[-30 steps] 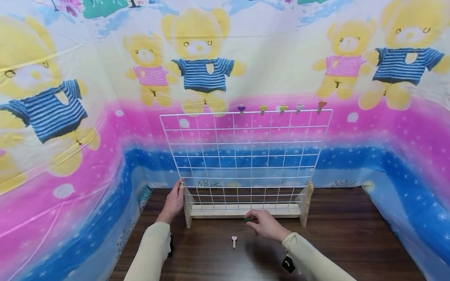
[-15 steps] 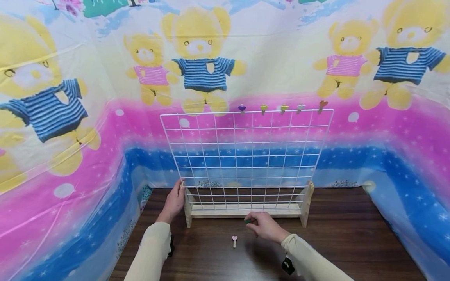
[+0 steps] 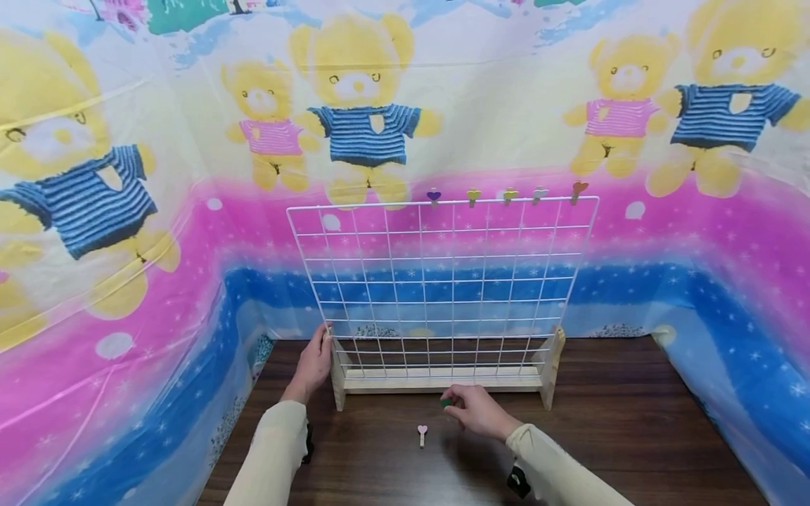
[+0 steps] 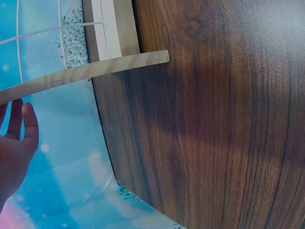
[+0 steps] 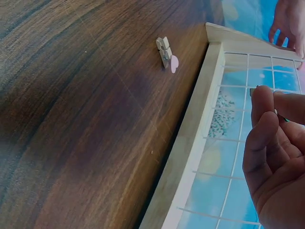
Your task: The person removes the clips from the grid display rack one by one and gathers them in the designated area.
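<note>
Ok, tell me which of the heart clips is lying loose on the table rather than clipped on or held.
The pink heart clip. It lies alone on the wooden table, untouched. Five others sit on the grid's top wire, and the right hand pinches the green clip.

No readable text, label, brand, number or sign is found in any view.

Only pictures are carried by the printed backdrop (image 3: 506, 105): teddy bears in striped tops, stars and snowflakes, with no lettering among them. No marking is borne by the wire grid (image 3: 443, 281), its wooden base (image 3: 436, 379), the heart-topped clips (image 3: 506, 195) on its upper edge, or the bench (image 3: 633, 422).
</note>
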